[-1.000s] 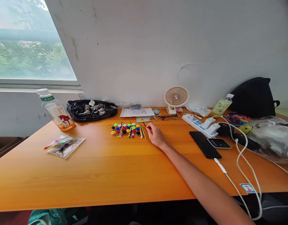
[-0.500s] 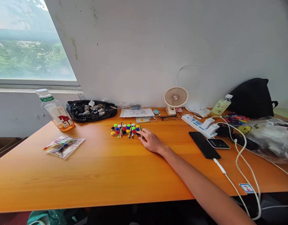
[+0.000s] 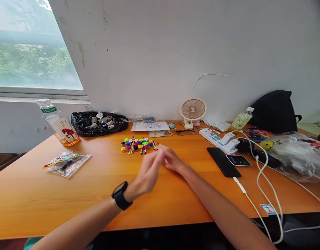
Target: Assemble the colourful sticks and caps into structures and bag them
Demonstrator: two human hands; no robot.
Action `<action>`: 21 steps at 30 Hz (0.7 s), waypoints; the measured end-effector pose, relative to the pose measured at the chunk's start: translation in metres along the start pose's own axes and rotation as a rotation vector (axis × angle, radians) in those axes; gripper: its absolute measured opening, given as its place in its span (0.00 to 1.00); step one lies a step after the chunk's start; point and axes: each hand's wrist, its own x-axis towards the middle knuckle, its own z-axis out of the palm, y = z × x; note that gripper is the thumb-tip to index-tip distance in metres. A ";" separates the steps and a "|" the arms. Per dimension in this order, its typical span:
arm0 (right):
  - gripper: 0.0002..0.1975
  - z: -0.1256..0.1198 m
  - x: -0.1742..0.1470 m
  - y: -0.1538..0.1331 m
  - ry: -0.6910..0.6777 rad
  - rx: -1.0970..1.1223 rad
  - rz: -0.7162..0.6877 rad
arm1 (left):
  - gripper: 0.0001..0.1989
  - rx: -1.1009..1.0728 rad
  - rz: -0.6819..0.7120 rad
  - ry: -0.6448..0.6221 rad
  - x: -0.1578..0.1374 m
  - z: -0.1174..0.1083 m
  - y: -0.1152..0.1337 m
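Observation:
My left hand (image 3: 148,173), with a black watch (image 3: 121,196) on its wrist, is raised edge-on in front of my right hand (image 3: 173,160). It is slightly blurred and its fingertips are hard to make out. The fingers of my right hand are bent together at the right end of a cluster of small round pots (image 3: 123,149) with coloured tops. A thin dark tip shows at those fingers, too small to name. Thin coloured sticks (image 3: 132,145) lie across the pots in bunches. The left hand partly covers the right fingers.
On the left are a clear bag (image 3: 68,165) of coloured bits, a tilted-looking bottle (image 3: 58,123) and a black plastic bag (image 3: 97,130). Papers (image 3: 149,126) and a fan (image 3: 193,109) stand behind. To the right are a phone (image 3: 223,162), power strip (image 3: 214,140) and cables.
My left hand has come into view from the lower left and reached up to my right hand. The right hand has stayed beside the pots. The view has shifted slightly.

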 end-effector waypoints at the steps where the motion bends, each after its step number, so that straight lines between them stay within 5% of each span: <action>1: 0.03 -0.001 0.001 0.000 -0.002 0.015 0.006 | 0.28 0.103 0.029 0.085 0.009 -0.020 -0.016; 4: 0.03 -0.005 0.002 0.000 0.006 0.090 0.044 | 0.22 0.217 0.002 0.247 0.023 -0.067 -0.063; 7: 0.05 -0.007 0.003 0.000 0.040 0.140 0.082 | 0.17 0.254 -0.093 0.174 0.021 -0.088 -0.092; 14: 0.06 -0.012 -0.001 -0.020 0.063 0.227 0.065 | 0.31 0.007 -0.216 -0.179 0.006 -0.079 -0.098; 21: 0.04 -0.006 -0.005 -0.034 -0.001 0.273 0.015 | 0.21 -0.097 -0.217 -0.119 0.012 -0.082 -0.097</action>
